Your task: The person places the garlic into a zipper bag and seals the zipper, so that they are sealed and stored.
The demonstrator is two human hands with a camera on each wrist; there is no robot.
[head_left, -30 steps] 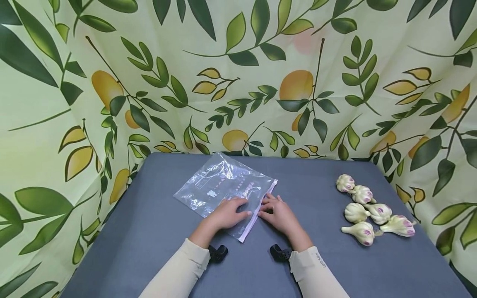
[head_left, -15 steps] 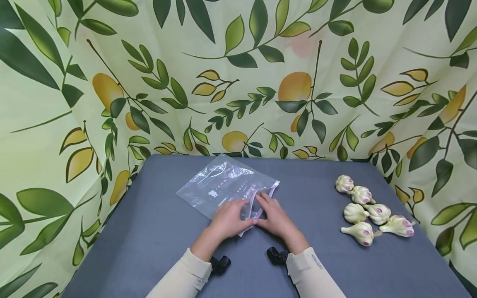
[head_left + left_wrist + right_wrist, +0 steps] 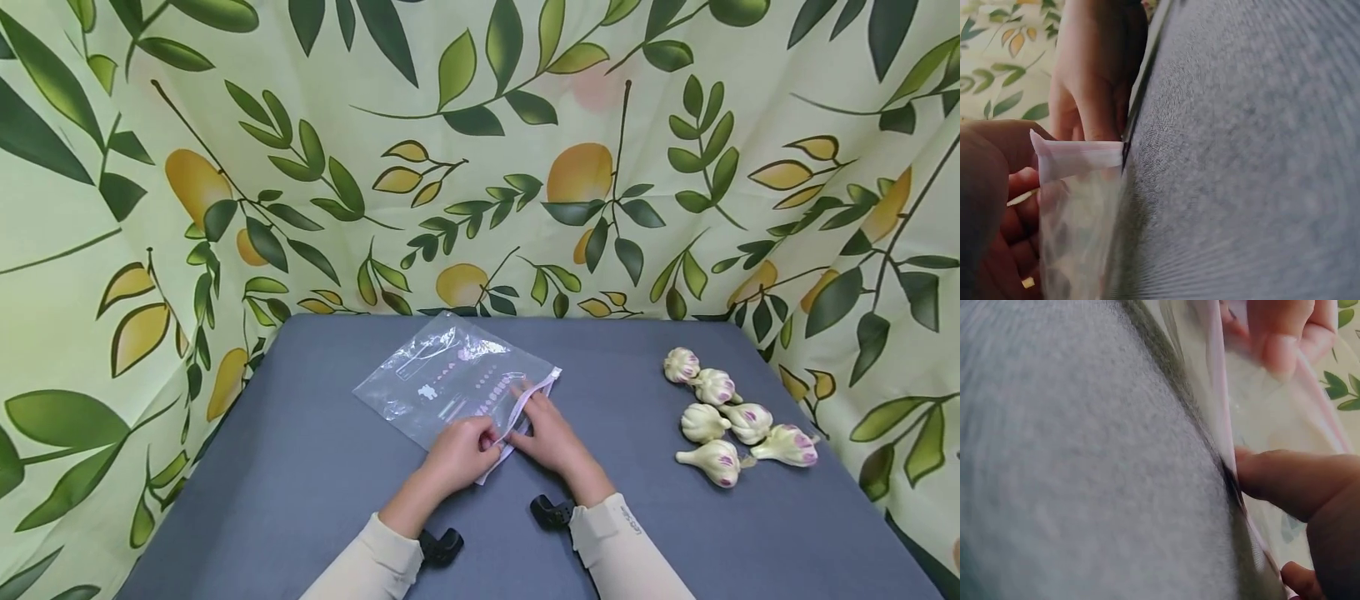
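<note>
A clear zip bag point(image 3: 442, 367) with a pink zip edge and small printed marks lies flat on the table, its mouth parted toward the right. My left hand point(image 3: 459, 454) pinches the upper lip of the mouth between thumb and curled fingers. Extended fingers of my right hand point(image 3: 551, 437) reach inside the mouth, seen through the film. Its thumb point(image 3: 1279, 481) lies against the lower lip in the right wrist view. From the left wrist, the pink zip edge point(image 3: 1082, 150) stands raised off the cloth beside my left fingers.
Several garlic bulbs point(image 3: 705, 423) lie grouped at the table's right side. Blue-grey cloth covers the table point(image 3: 322, 492). A leaf-and-fruit patterned curtain point(image 3: 480, 167) hangs behind and at both sides.
The bag's zip edge has parted into an opening. My left hand has moved from lying on the film to pinching the upper lip, and my right fingers have moved left into the mouth.
</note>
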